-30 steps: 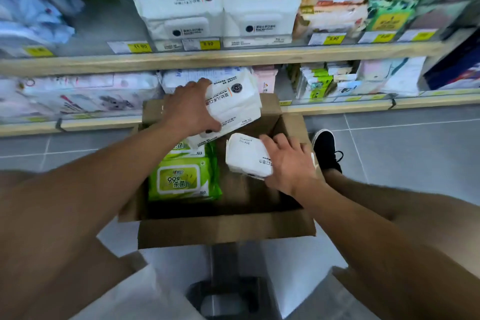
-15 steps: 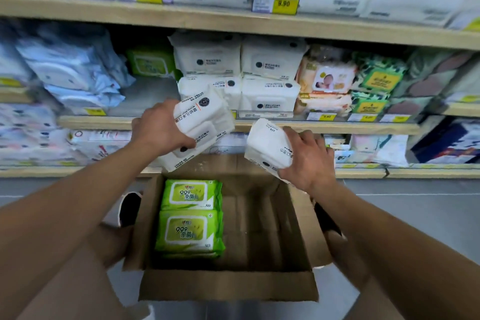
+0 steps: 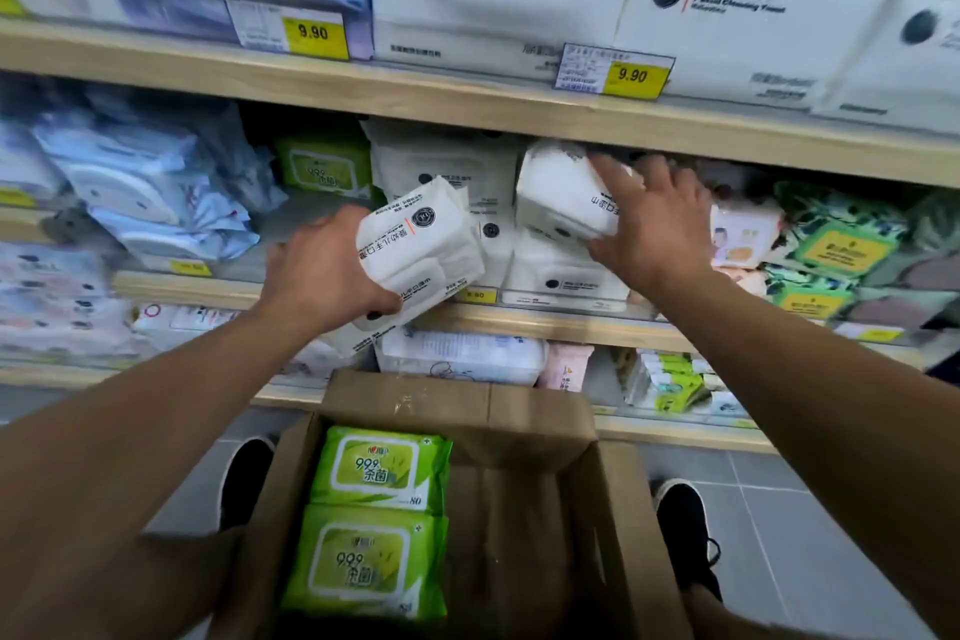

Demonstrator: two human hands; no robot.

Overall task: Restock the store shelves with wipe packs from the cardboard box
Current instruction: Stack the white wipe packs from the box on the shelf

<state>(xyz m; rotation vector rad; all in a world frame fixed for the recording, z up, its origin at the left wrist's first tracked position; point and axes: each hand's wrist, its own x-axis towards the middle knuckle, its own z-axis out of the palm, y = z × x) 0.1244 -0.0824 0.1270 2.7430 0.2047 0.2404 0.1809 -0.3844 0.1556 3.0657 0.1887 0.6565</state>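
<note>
The left hand (image 3: 324, 270) grasps a stack of white soft-plastic wipe packs (image 3: 421, 250), fingers curled round its lower edge, thumb underneath. The stack is tilted and held in the air in front of the middle wooden shelf (image 3: 545, 322), at about 12 o'clock from the open brown cardboard box (image 3: 519, 431).

The right hand (image 3: 654, 229) holds a single white wipe pack (image 3: 563, 195), fingers spread over its right face. This pack is at 1 o'clock from the box, tilted, and sits at the top of the white packs stacked on the middle shelf (image 3: 561, 270), just beneath the upper wooden shelf (image 3: 467, 104). Whether it rests on them or is clear of them cannot be told.

Two green wipe packs with yellow-green labels (image 3: 376, 520) lie flat in the left half of the box, one touching the other end to end.

Large white tissue boxes marked "Facial Cleaning Towel" (image 3: 498, 0) stand on the upper shelf behind yellow price tags reading 9.90 (image 3: 631, 75). Pale blue crumpled packs (image 3: 150, 192) occupy the middle shelf at 10 o'clock. A black shoe (image 3: 685, 530) stands on the grey tiled floor (image 3: 810, 535) at 3 o'clock from the box.
</note>
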